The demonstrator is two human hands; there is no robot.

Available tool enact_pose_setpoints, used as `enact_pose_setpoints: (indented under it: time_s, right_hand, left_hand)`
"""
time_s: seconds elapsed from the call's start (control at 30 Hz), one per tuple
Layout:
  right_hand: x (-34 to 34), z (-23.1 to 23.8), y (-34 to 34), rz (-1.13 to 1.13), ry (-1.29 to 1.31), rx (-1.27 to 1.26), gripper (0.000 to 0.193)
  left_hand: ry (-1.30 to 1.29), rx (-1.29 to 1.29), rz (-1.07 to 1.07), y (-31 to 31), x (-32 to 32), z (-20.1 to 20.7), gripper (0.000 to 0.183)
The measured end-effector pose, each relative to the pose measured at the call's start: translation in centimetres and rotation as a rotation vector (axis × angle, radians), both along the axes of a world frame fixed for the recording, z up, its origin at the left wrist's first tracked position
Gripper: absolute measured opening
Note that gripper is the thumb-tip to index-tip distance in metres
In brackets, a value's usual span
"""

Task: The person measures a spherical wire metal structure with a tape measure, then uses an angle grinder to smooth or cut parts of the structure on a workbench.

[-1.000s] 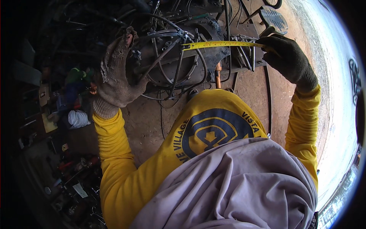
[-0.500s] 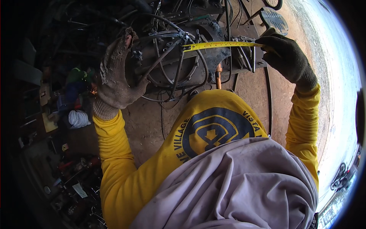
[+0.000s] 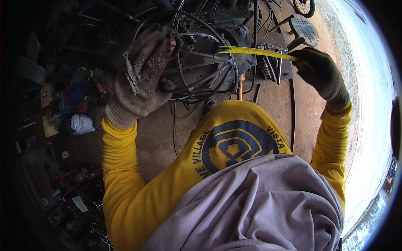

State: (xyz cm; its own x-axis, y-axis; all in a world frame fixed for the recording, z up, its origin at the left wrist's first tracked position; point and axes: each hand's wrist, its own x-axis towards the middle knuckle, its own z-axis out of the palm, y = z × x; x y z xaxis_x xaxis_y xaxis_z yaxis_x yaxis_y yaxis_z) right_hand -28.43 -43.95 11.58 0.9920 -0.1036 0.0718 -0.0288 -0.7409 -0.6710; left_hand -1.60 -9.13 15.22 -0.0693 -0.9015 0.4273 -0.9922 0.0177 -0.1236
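Note:
My left hand point(image 3: 144, 77), in a worn, torn brown knit glove, grips the left side of a round frame of bent metal rods point(image 3: 201, 85). Its thumb lies by the lower rods, and the fingertips are partly hidden. My right hand point(image 3: 320, 73), in a dark glove, is closed round a tape measure, whose case is hidden in the palm. From it the yellow tape blade point(image 3: 259, 52) runs left over the workbench. The hooked end is at the far part of the rod frame; I cannot tell whether it touches.
A dark, cluttered metal workbench point(image 3: 247, 62) lies under the frame, with loose rods point(image 3: 270, 69) on its right. An orange-handled bar point(image 3: 240, 88) points toward me. Beyond stand a stool point(image 3: 303, 30) and a wheel point(image 3: 305, 6). A white bundle point(image 3: 82, 124) lies among clutter at left.
The rod frame has tilted and turned in my left hand, which has shifted right. The tape's hooked end has moved right, and my right hand has gone slightly right and nearer.

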Motion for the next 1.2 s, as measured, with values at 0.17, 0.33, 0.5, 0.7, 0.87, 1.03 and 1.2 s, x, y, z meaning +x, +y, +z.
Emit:
enact_pose_setpoints:
  time_s: [0.17,0.33,0.5,0.7,0.87,1.03,1.2]
  right_hand:
    - [1.0,2.7,-3.6,0.148,-0.125,-0.23,0.032]
    - [1.7,3.9,-4.7,0.232,-0.138,-0.298,0.031]
    - [2.0,5.2,-4.1,0.183,0.001,-0.228,0.033]
    - [2.0,5.6,-4.4,0.266,-0.04,-0.362,0.032]
    - [2.1,5.4,-4.7,0.277,-0.06,-0.373,0.031]
    - [2.1,5.1,-4.8,0.253,-0.105,-0.37,0.03]
    - [2.7,4.8,-4.7,0.199,-0.059,-0.309,0.029]
  left_hand:
    - [-0.192,-0.049,-0.052,1.3,1.9,-1.2,0.067]
    - [-0.084,0.103,-0.128,-1.1,1.3,1.6,0.061]
    - [-0.103,0.068,-0.101,0.1,1.3,0.4,0.069]
    - [0.015,0.266,0.001,0.1,1.5,1.3,0.08]
    - [0.036,0.237,-0.028,-0.6,1.1,1.8,0.083]
    - [0.057,0.202,-0.093,-1.1,0.8,2.2,0.083]
    - [0.002,0.275,-0.043,0.0,1.6,1.7,0.082]
